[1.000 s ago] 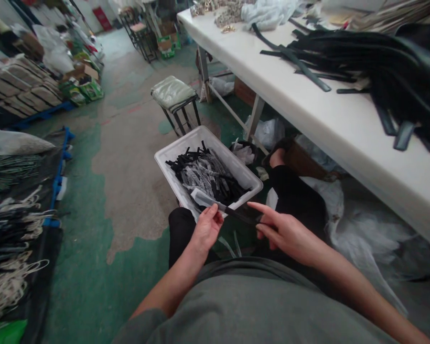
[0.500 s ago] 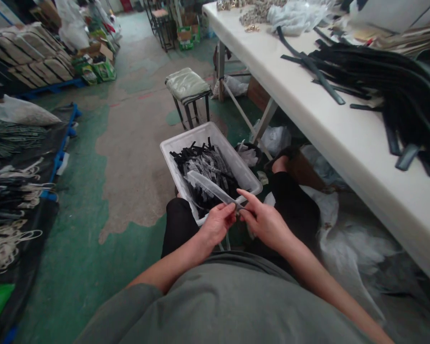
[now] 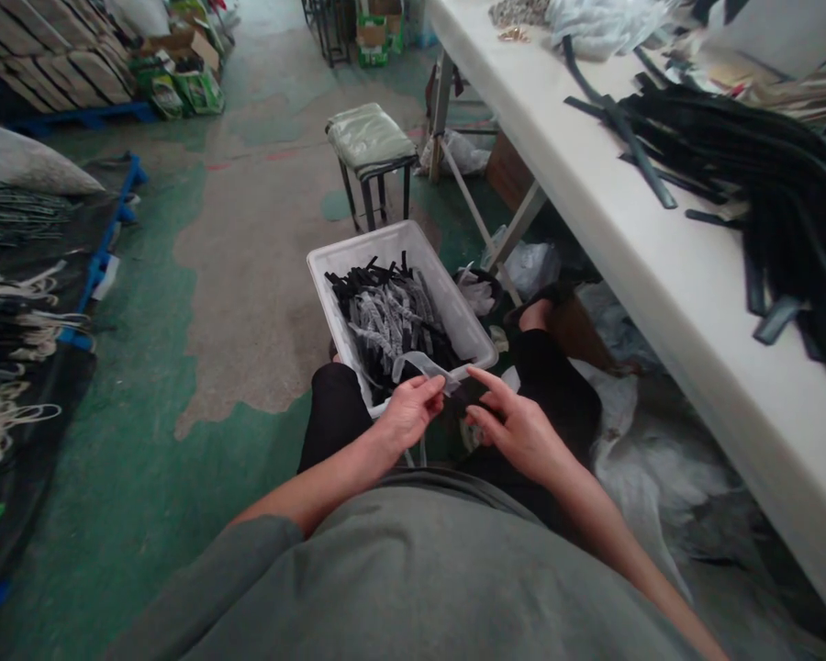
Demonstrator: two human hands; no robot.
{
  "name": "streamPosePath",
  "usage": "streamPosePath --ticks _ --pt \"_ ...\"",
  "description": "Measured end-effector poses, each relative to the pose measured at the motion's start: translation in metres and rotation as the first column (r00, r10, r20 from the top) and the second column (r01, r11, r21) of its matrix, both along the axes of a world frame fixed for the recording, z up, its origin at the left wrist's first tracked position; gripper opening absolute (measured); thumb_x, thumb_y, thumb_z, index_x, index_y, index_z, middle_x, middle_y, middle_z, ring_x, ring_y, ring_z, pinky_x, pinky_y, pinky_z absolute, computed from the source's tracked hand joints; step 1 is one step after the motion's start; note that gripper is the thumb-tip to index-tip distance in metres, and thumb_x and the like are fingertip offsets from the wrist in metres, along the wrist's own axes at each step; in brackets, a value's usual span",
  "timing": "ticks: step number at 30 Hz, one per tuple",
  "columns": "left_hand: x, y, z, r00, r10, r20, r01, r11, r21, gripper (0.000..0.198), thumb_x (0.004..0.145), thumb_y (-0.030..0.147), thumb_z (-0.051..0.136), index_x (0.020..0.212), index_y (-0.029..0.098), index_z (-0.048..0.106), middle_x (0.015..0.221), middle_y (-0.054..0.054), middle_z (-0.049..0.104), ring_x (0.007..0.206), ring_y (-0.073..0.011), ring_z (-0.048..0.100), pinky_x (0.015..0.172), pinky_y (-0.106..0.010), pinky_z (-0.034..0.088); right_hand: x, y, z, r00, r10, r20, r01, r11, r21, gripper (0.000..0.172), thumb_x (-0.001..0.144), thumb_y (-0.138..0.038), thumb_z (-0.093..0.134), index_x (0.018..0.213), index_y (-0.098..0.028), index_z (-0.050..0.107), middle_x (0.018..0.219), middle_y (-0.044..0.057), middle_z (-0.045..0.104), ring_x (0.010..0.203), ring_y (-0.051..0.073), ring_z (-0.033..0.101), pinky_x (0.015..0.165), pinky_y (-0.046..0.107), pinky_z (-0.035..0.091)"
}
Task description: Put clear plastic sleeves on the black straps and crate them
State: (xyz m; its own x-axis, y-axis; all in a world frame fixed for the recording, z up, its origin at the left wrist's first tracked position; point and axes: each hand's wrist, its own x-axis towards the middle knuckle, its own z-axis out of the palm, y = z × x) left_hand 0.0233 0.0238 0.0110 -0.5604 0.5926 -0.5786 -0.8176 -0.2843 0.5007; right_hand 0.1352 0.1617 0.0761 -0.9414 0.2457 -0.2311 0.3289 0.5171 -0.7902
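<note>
Translucent strip [image 3: 421, 361] pinched in left hand [image 3: 411, 410] at near rim of white bin [image 3: 456, 308]; right hand [image 3: 519, 430] near bin, thumb, forefinger apart; stool [image 3: 372, 138] beyond bin.

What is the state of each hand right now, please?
Left hand: closed, holding a pale strip.
Right hand: open, close to the strip, with no grip visible.

Grey-green short-sleeved shirt [image 3: 399, 578], black trousers [image 3: 334, 408]
</note>
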Motion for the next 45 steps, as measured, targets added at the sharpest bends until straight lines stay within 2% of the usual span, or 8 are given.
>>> streamPosePath --ticks 4,8,17,24,30,35,40,45 --pt "-0.016 -0.009 -0.002 0.997 0.062 0.049 -0.058 0.995 -0.084 0.024 0.062 0.018 0.084 0.07 0.012 0.062 0.057 0.004 0.057 0.052 -0.0048 0.053 0.052 -0.017 0.042 0.017 0.006 0.005 0.998 0.001 0.062 0.001 1.0 -0.031 0.046 0.093 -0.029 0.047 0.139 -0.022 0.046 0.073 -0.002 0.066 0.046 0.01 0.056 0.052 0.023 0.047" --pt "0.002 -0.001 -0.001 0.995 -0.098 0.025 0.098 0.995 -0.003 0.027 0.061 0.025 0.085 0.074 0.011 0.065 0.062 0.002 0.061 0.054 -0.0059 0.054 0.054 -0.018 0.043 0.003 -0.002 -0.003 0.997 -0.074 -0.02 0.073 0.997 -0.025 0.042 0.092 -0.027 0.046 0.134 -0.021 0.05 0.068 -0.004 0.061 0.042 0.008 0.049 0.049 0.022 0.044" --pt "-0.004 0.003 -0.001 0.991 -0.097 -0.09 0.096 0.995 -0.018 0.028 0.058 0.026 0.086 0.072 0.012 0.066 0.062 0.002 0.061 0.055 -0.0055 0.052 0.055 -0.019 0.041 0.002 -0.009 -0.009 0.992 -0.107 -0.064 0.085 0.955 -0.285 0.049 0.093 -0.028 0.046 0.14 -0.019 0.041 0.072 -0.004 0.061 0.043 0.007 0.051 0.045 0.02 0.043" --pt "0.011 0.01 0.01 0.974 -0.199 -0.107 0.215 0.964 0.157 0.021 0.073 0.022 0.073 0.09 0.01 0.07 0.088 -0.008 0.072 0.078 -0.015 0.066 0.077 -0.026 0.05 -0.002 -0.008 -0.018 0.97 -0.203 -0.131 0.174 0.963 -0.207 0.035 0.09 -0.035 0.051 0.115 -0.017 0.067 0.062 -0.002 0.06 0.041 0.006 0.045 0.041 0.018 0.037" --pt "-0.077 0.014 0.008 0.984 0.141 0.112 -0.157 0.976 0.149 0.034 0.096 0.034 0.042 0.097 0.009 0.065 0.092 -0.012 0.073 0.086 -0.0174 0.069 0.08 -0.03 0.054 0.058 0.011 -0.016 0.975 -0.108 0.196 0.145 0.972 -0.185 0.036 0.089 -0.042 0.051 0.102 -0.016 0.073 0.058 -0.001 0.061 0.04 0.007 0.044 0.039 0.019 0.033" --pt "-0.148 0.013 0.02 0.879 0.453 -0.152 -0.453 0.891 0.035 0.019 0.095 0.026 0.048 0.101 0.016 0.063 0.066 0.001 0.064 0.055 -0.0069 0.059 0.061 -0.019 0.049 0.1 0.014 -0.039 0.949 0.014 0.315 0.047 0.982 -0.185 0.032 0.089 -0.041 0.05 0.094 -0.02 0.075 0.058 0.001 0.063 0.051 0.014 0.056 0.049 0.024 0.041" --pt "-0.098 0.009 0.024 0.727 0.024 -0.687 -0.107 0.991 -0.078 0.03 0.082 0.036 0.066 0.108 0.02 0.067 0.071 0.001 0.064 0.059 -0.0087 0.056 0.062 -0.02 0.046 0.074 0.002 -0.038 0.975 -0.061 0.212 0.115 0.961 -0.252 0.038 0.089 -0.036 0.051 0.121 -0.02 0.064 0.058 -0.001 0.063 0.05 0.015 0.056 0.048 0.025 0.043" --pt "-0.031 0.0 0.007 0.479 -0.44 -0.76 0.216 0.898 -0.383 0.023 0.08 0.031 0.065 0.099 0.022 0.074 0.075 -0.001 0.066 0.072 -0.0147 0.057 0.075 -0.024 0.047 0.029 0.005 -0.011 0.96 -0.28 0.032 0.27 0.883 -0.384 0.071 0.085 -0.033 0.057 0.149 -0.014 0.032 0.058 -0.006 0.061 0.035 0.007 0.042 0.035 0.018 0.033"
